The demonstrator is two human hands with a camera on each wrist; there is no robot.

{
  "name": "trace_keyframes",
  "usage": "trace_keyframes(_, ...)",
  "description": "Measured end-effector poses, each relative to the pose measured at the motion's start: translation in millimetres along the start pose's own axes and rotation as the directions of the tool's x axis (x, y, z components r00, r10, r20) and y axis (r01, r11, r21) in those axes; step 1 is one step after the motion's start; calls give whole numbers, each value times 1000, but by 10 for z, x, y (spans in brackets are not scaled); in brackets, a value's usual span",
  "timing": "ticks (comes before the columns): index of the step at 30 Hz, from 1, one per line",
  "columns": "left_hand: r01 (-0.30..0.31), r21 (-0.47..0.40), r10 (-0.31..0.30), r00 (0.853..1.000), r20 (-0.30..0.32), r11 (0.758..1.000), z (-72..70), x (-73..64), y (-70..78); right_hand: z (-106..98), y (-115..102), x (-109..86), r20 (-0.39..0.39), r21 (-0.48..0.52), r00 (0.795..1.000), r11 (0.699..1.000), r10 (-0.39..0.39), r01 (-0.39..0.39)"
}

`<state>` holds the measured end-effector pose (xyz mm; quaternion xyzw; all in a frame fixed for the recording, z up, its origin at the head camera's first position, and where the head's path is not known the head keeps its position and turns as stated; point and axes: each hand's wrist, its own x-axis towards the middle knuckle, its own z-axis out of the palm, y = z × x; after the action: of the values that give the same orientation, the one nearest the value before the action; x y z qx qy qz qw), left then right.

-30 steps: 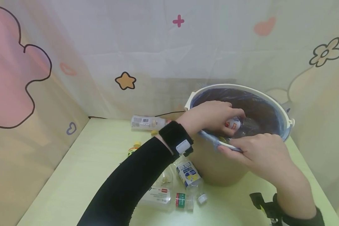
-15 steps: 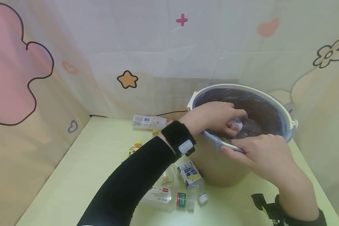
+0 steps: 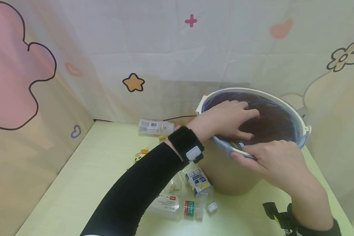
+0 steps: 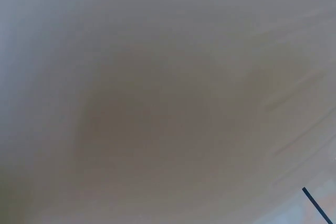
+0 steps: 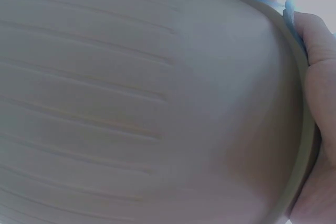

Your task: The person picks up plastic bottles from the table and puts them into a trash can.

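Observation:
A beige trash bin (image 3: 231, 177) with a white rim and a bluish plastic liner (image 3: 295, 131) stands tilted toward me at the right of the table. My left hand (image 3: 228, 119) is inside its mouth, fingers spread apart and holding nothing. With my right hand (image 3: 278, 160) I grip the near rim, thumb outside and fingers hidden inside; the right wrist view shows that thumb (image 5: 317, 40) over the rim beside the ribbed bin wall (image 5: 105, 103). Just inside the near rim a bluish-white cap (image 3: 240, 145) is partly visible. Only a blurred bin wall (image 4: 168, 119) fills most of the left wrist view.
Left of the bin lie several plastic bottles: a white-labelled bottle (image 3: 153, 127) at the back, a yellow-capped bottle (image 3: 141, 154), a blue-and-yellow-labelled bottle (image 3: 198, 181) against the bin, and a green-and-red-labelled bottle (image 3: 191, 209) in front. My left sleeve (image 3: 141, 186) hides some. A curtain (image 3: 165, 49) hangs behind.
My left hand has let go of a clear bottle with a red-and-white label, which has dropped out of sight into the bin. Its fingers have spread; the right hand keeps its grip.

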<state>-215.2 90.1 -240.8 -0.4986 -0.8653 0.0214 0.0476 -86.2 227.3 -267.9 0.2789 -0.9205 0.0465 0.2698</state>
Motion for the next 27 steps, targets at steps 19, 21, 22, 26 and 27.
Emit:
trace_keyframes(19,-29,-43,16,960,-279,999,-134,-126,-75,16,8,8,-20,-10,1000,1000,-17,17)
trace_keyframes(21,-32,-48,15,953,-304,998,-191,-201,-91,17,6,4,-21,-11,1000,1000,-10,10)
trace_keyframes(22,-29,-49,12,950,-313,998,-221,-248,-102,17,6,3,-23,-12,1000,1000,-9,9)
trace_keyframes(26,19,-45,-34,927,-373,999,-314,-480,-174,19,11,4,-33,-19,999,1000,-16,15)
trace_keyframes(27,36,-41,-49,915,-400,999,-326,-543,-200,19,15,6,-36,-20,999,1000,-21,20)
